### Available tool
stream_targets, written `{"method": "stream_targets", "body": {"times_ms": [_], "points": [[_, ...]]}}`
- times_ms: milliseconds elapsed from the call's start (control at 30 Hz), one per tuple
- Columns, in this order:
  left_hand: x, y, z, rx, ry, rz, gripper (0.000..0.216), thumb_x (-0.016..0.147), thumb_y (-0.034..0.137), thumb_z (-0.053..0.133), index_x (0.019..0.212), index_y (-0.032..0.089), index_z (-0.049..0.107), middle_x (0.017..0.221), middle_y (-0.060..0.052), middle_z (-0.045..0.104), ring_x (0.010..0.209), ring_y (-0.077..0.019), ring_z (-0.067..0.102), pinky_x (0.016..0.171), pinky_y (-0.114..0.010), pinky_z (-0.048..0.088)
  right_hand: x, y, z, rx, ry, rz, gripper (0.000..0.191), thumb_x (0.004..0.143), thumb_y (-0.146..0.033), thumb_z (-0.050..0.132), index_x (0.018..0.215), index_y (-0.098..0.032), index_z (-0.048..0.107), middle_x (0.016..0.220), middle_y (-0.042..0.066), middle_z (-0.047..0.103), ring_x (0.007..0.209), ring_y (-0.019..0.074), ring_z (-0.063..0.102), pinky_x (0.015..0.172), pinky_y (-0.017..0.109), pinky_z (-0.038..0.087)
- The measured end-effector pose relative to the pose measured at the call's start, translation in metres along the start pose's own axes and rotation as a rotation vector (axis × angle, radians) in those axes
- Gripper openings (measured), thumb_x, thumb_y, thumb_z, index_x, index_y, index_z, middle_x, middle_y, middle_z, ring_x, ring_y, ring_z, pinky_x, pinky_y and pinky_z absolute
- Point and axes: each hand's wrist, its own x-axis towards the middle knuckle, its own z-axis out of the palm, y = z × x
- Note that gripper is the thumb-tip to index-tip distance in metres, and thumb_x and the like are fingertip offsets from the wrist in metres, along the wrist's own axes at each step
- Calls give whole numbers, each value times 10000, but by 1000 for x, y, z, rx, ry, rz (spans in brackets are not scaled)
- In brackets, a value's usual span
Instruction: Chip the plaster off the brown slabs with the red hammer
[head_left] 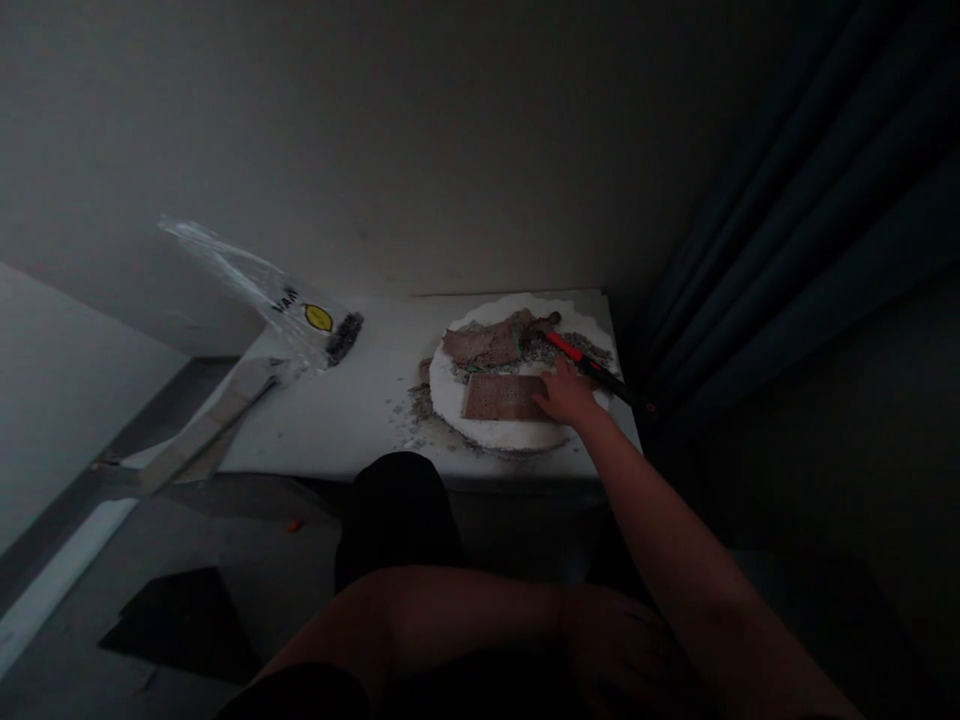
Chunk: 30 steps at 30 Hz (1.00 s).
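Observation:
My right hand reaches onto a round white board, fingers apart, touching the right end of a flat, reddish-brown rectangular piece with a textured surface. Just beyond my fingers lies a hammer with a red and black handle, its handle end sticking out past the board at the right. Behind the flat piece is a second, rough-edged brown piece, with grey crumbs around it. My left hand lies low over my lap in deep shadow, its fingers faintly visible and seemingly stretched out, with nothing seen in it.
The board stands on a white-covered table against a wall. Grey debris is scattered at the board's left. A clear plastic bag with dark bits stands farther left, near a cardboard strip. A dark curtain hangs at the right.

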Motion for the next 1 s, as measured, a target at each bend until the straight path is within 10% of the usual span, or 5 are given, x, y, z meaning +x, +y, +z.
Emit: {"method": "stream_targets", "body": {"times_ms": [633,1000], "points": [[-3,-12,25,-19,-62,-5,541,784,760,431,1110,475,756,1352,104,650,1355,-140,527,1105,-240,401,0,-7,-1,43,-65,-272,188,921,-172,600,1057,-142,726,1308,157,551,1247,251,521,1038,358,420],[-3,-22,9,193,147,144,507,813,698,448,1048,414,796,1267,8,702,1277,-204,600,1056,-308,474,5,-12,-8,-93,-73,-316,222,943,-139,520,1014,-130,730,1196,172,612,1166,284,555,900,355,491]]}}
